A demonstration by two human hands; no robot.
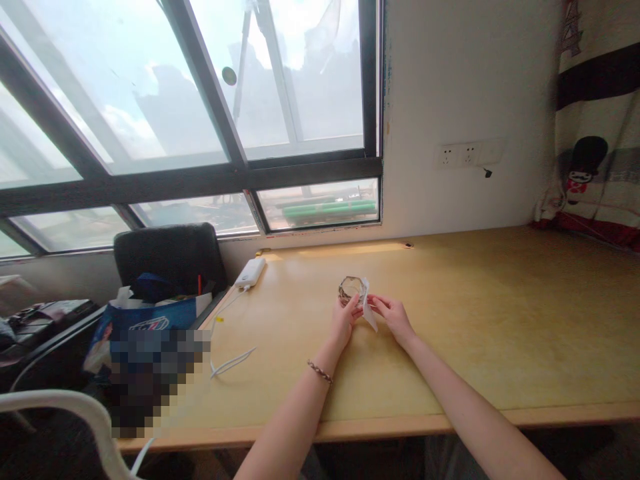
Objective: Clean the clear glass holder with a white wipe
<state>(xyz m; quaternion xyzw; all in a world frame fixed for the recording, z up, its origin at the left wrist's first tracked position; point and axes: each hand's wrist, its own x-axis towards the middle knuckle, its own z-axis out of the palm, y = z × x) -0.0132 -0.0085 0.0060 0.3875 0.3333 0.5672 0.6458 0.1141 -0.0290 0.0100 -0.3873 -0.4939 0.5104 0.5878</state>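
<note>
Octagonal-rimmed container (351, 290) sits between our hands, our left hand (344, 321) wrapped around its side while our right hand (397, 320) pinches the white sheet (370, 319) beside it. If our left grip loosens, the container could slip onto the tabletop (500, 327) beneath them; too sharp a pull from our right could tear the sheet.

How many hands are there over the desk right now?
2. The left hand holds a small round-rimmed object; the right hand is at the white sheet beside it. No others show.
</note>
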